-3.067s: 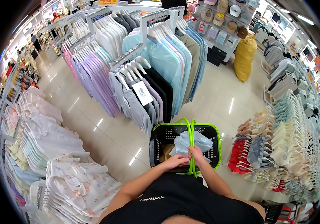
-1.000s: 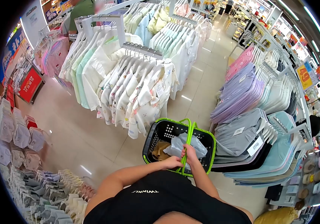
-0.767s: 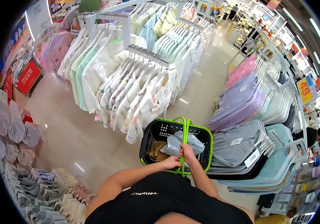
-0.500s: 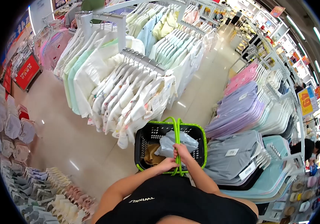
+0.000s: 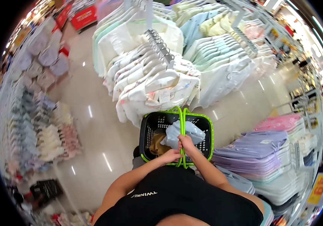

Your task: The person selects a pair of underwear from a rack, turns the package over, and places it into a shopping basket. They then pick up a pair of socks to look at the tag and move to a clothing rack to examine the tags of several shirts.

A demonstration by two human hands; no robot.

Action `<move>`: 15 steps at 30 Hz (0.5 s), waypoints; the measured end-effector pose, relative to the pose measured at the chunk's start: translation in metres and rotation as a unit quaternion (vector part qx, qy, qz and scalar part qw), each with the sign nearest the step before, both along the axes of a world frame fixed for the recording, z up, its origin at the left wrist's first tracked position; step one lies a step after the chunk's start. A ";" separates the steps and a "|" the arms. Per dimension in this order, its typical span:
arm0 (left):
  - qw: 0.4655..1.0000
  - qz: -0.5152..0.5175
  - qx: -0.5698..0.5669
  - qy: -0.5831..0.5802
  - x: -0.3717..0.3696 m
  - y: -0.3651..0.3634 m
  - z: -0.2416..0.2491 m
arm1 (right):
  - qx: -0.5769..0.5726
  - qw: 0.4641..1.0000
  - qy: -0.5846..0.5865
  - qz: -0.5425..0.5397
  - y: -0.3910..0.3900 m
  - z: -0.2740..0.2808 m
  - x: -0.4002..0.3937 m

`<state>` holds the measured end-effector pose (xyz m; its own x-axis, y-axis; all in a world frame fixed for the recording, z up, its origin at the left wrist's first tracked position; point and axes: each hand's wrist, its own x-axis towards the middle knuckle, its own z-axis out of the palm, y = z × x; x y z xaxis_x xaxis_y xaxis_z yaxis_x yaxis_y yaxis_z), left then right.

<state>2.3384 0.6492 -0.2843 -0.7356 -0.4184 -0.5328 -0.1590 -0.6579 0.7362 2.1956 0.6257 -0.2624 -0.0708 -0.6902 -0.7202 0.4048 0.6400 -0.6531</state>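
Observation:
My left hand is closed on the green handles of a black shopping basket with a green rim. Just above it and to the right, my right hand also grips those handles. The basket hangs close in front of my black top. Inside it lie a light blue plastic-wrapped bundle and a brown item. Beyond the basket's far edge, patterned white baby clothes hang on a rack, very near the rim.
Folded-looking purple garments hang on a rack to the right, beside pink ones. Small clothes line the left side. Tiled floor runs between the racks. A yellow price sign stands at far right.
The view has turned, so the left display shows more and the right racks sit lower. The patterned clothes appear closer. Both hands keep their hold on the basket handles.

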 end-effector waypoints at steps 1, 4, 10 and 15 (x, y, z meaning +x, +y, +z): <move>1.000 -0.015 0.007 0.002 -0.001 -0.001 0.000 | -0.007 1.000 -0.005 0.007 -0.001 0.000 -0.005; 0.999 0.021 0.039 0.009 0.000 -0.003 -0.004 | -0.015 0.999 -0.003 0.030 -0.004 0.002 -0.015; 0.972 0.233 -0.037 -0.013 0.016 -0.028 0.027 | -0.035 0.997 -0.020 0.058 -0.027 -0.001 -0.020; 0.907 0.399 -0.136 0.020 0.016 -0.087 0.049 | -0.047 0.996 -0.007 0.073 -0.029 0.009 -0.021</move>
